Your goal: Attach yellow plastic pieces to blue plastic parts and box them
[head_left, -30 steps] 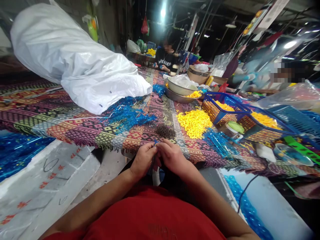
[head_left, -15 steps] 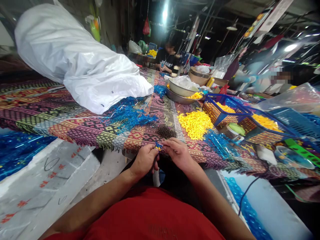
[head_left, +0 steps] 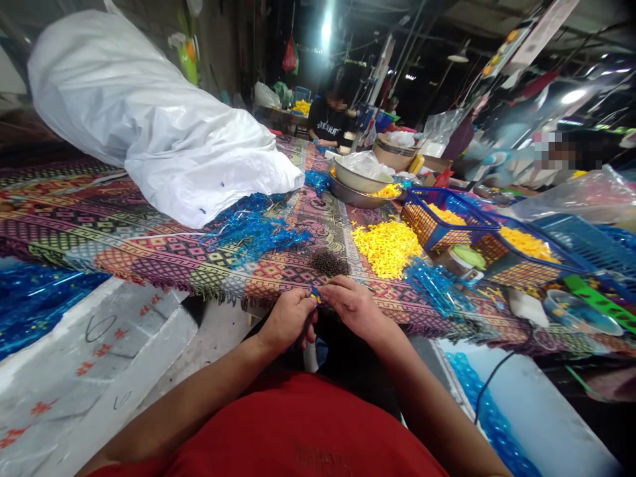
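Just over the table's front edge, my left hand (head_left: 289, 319) pinches a small blue and yellow plastic piece (head_left: 315, 296) between thumb and fingers. My right hand (head_left: 352, 305) is closed beside it, its fingertips touching or nearly touching the same piece. Whether the right fingers hold a tiny part cannot be made out. Beyond my hands lies a heap of small dark bits (head_left: 330, 263). To its right is a pile of small yellow plastic parts (head_left: 386, 247).
A patterned cloth (head_left: 163, 262) covers the table. On it are a large white sack (head_left: 163, 126), crumpled blue film (head_left: 263, 235), stacked metal bowls (head_left: 362, 179) and blue baskets (head_left: 450, 222) of yellow parts. Foam boxes (head_left: 94, 371) flank me. A person (head_left: 328, 122) sits across the table.
My right fingers have shifted slightly around the small piece, and the piece has turned a little. The person across has lowered their hands to the table.
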Tool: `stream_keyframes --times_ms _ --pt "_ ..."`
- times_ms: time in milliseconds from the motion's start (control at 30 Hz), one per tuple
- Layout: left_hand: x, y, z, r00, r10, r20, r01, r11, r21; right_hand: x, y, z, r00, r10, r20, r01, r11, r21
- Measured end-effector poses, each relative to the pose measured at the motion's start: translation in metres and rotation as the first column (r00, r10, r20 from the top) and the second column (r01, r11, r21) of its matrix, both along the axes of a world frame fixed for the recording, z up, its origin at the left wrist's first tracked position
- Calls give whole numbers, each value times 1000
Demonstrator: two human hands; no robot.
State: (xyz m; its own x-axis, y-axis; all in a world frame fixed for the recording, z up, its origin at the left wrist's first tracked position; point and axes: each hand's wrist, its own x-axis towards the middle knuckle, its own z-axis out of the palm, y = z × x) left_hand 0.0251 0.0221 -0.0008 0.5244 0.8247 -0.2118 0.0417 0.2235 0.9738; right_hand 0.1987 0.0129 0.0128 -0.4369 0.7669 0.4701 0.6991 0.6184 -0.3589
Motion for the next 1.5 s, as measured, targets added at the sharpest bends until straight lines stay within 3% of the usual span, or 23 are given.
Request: stream_keyframes --times_ms 467,633,833,1100,1500 --pt "-6 5 8 994 -102 -28 101 994 -38 -1 -1 2 999 38 37 -38 999 9" --pt "-7 4 8 995 -78 -55 76 996 -37 -2 -1 2 998 40 -51 -42 998 -42" --pt "-10 4 12 984 -146 -102 148 989 10 0 -5 3 999 24 -36 -26 999 -46" --pt "-6 3 10 986 -145 -81 145 989 -9 2 -7 4 997 15 -78 -21 997 -77" --pt "-5 6 1 982 -186 -8 186 981 -48 4 -3 10 984 34 175 -14 993 -115"
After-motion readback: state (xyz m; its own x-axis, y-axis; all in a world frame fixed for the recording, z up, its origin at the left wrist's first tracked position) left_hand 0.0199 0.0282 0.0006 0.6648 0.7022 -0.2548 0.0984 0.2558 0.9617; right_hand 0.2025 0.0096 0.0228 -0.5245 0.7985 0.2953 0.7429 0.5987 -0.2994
